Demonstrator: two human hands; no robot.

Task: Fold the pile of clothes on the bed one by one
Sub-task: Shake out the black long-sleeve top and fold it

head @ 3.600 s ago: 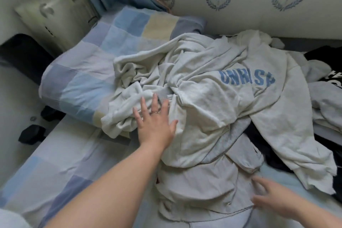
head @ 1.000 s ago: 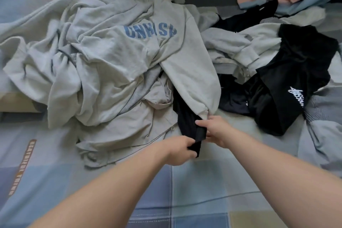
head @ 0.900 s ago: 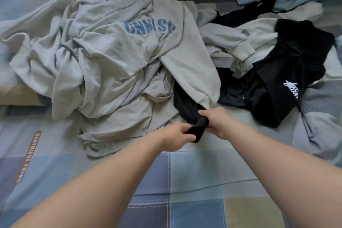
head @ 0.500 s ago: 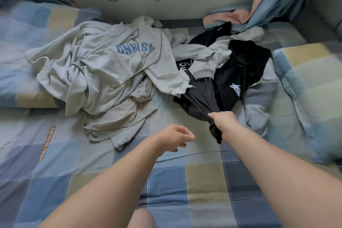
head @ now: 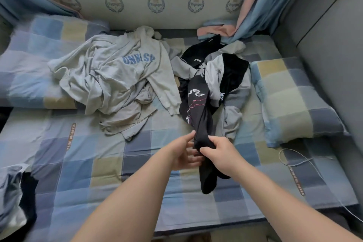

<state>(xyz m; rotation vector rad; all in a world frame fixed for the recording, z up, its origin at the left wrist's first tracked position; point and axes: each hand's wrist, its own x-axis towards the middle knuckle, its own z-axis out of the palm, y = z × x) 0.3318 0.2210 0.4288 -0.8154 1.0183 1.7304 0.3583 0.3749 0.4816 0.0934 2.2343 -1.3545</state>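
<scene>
A black garment (head: pixel 198 108) with white and pink print stretches from the dark heap toward me, its end hanging below my hands. My right hand (head: pixel 220 153) grips it from the right. My left hand (head: pixel 184 151) holds the same bunched part from the left. Behind lies the pile: a light grey sweatshirt with blue letters (head: pixel 117 72) on the left, black and grey clothes (head: pixel 229 72) on the right.
The bed has a blue, grey and yellow checked sheet (head: pixel 94 163). Checked pillows lie at the left (head: pixel 35 61) and right (head: pixel 290 100). A thin white cable (head: pixel 294 161) trails near the right front edge. Curtains hang at both back corners.
The black garment has been pulled farther out of the pile toward me. My left hand, loose half a second ago, now holds it again beside my right.
</scene>
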